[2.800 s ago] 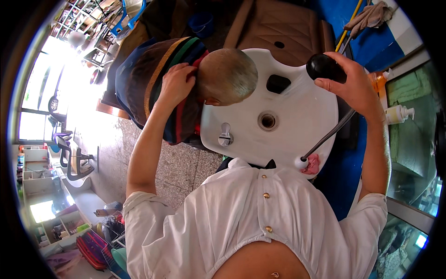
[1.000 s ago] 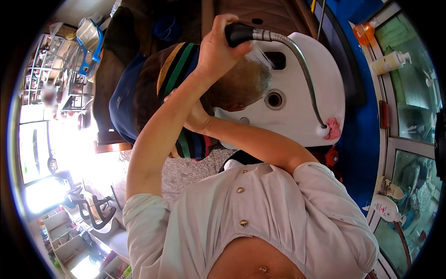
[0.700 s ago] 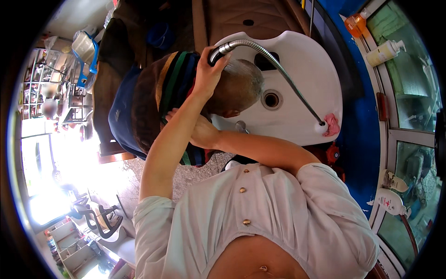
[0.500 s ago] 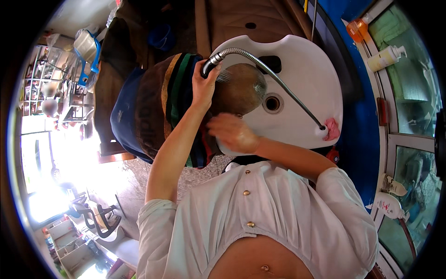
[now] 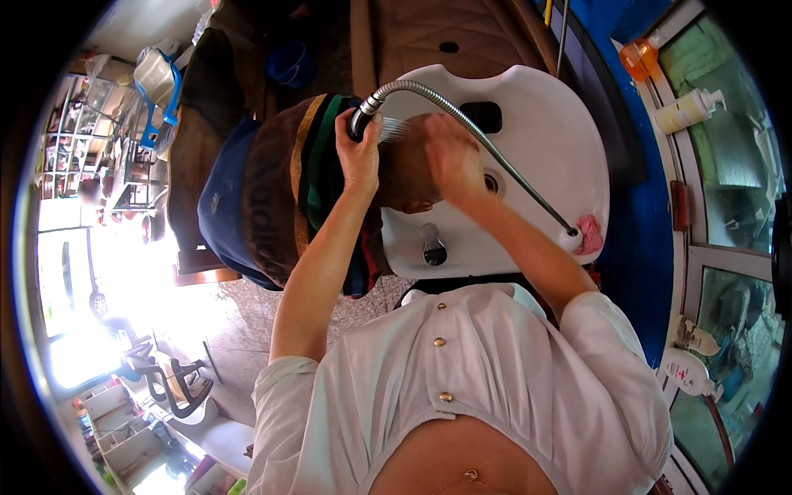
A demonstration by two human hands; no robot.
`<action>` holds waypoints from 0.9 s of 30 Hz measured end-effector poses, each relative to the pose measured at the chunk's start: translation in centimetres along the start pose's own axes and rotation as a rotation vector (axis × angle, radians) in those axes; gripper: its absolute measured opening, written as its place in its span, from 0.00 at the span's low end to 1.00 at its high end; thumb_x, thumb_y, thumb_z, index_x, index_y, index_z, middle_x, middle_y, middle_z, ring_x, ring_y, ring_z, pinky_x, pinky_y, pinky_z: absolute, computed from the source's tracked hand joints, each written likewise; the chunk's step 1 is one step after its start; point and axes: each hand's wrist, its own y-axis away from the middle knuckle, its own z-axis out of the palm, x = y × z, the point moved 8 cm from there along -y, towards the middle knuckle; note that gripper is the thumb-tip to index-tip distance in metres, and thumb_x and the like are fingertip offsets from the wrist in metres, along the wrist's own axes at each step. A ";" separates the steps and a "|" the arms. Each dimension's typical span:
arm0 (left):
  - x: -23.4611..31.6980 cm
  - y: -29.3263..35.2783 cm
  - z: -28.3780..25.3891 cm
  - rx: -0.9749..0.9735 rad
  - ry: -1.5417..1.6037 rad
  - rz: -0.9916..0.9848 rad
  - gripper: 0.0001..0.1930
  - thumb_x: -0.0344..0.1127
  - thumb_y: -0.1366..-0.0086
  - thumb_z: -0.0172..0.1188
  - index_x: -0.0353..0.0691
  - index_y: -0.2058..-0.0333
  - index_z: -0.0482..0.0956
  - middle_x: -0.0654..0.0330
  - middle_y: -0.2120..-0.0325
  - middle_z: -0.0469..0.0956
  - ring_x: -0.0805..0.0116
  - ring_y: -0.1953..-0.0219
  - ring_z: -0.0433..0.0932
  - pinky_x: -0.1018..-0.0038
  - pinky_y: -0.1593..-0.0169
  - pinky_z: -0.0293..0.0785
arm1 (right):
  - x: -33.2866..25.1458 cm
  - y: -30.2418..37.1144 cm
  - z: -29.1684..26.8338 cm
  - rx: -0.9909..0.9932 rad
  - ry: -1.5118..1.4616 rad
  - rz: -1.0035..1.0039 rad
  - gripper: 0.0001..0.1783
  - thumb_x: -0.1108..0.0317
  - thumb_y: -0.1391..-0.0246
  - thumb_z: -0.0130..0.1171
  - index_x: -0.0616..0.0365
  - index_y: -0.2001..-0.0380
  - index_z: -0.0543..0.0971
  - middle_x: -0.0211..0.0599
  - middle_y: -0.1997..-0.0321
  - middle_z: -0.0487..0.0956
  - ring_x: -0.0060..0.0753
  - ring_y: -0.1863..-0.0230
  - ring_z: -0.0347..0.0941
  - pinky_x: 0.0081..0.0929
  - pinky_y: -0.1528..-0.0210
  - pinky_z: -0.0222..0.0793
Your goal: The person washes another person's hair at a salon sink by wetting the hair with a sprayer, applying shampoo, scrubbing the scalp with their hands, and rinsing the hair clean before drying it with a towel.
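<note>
My left hand [image 5: 359, 161] is wrapped round a black and chrome shower head [image 5: 357, 124], and water sprays from it to the right. The spray lands on the short-haired head [image 5: 404, 169] of a person leaning over a white wash basin [image 5: 549, 140]. My right hand [image 5: 456, 161] lies on top of that head, its fingers extended and slightly blurred. From the shower head a metal hose [image 5: 474, 122] arches over my right hand to the basin's right side. The drain [image 5: 493, 183] is partly covered by my right hand.
A chrome tap knob [image 5: 433, 245] sits on the basin's near side. Pink cloth [image 5: 588, 234] is bunched by the hose's base. Bottles, one orange [image 5: 639, 59] and one pale yellow [image 5: 689, 111], stand along the right window. A blue bucket [image 5: 289, 64] is at the far left.
My right hand has moved up and to the right, from beside the person's head onto its top. The tap knob is now uncovered. My left hand with the shower head has shifted slightly left.
</note>
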 end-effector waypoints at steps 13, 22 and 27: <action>0.7 0.3 0.7 -0.051 -0.086 0.048 0.19 0.36 0.45 0.66 0.38 0.58 0.68 0.67 0.70 0.68 0.79 0.69 0.66 0.81 0.65 0.65 | 4.1 -5.0 6.0 -0.734 -0.263 0.455 0.17 0.64 0.43 0.43 0.62 0.68 0.79 0.48 0.59 0.77 0.46 0.52 0.71 0.37 0.50 0.65; 2.0 1.7 1.3 0.012 -0.173 0.062 0.19 0.37 0.45 0.66 0.37 0.59 0.70 0.64 0.68 0.70 0.76 0.66 0.68 0.80 0.61 0.67 | -2.8 -4.4 6.5 -0.932 0.221 -0.001 0.15 0.63 0.45 0.47 0.60 0.65 0.80 0.45 0.52 0.76 0.40 0.47 0.71 0.36 0.46 0.65; 1.6 1.7 1.2 -0.002 -0.185 0.073 0.20 0.37 0.46 0.67 0.37 0.59 0.69 0.65 0.69 0.69 0.77 0.66 0.66 0.81 0.61 0.66 | 3.8 -5.3 6.1 -0.672 -0.060 0.303 0.15 0.63 0.45 0.46 0.60 0.67 0.80 0.45 0.61 0.79 0.42 0.51 0.73 0.38 0.47 0.66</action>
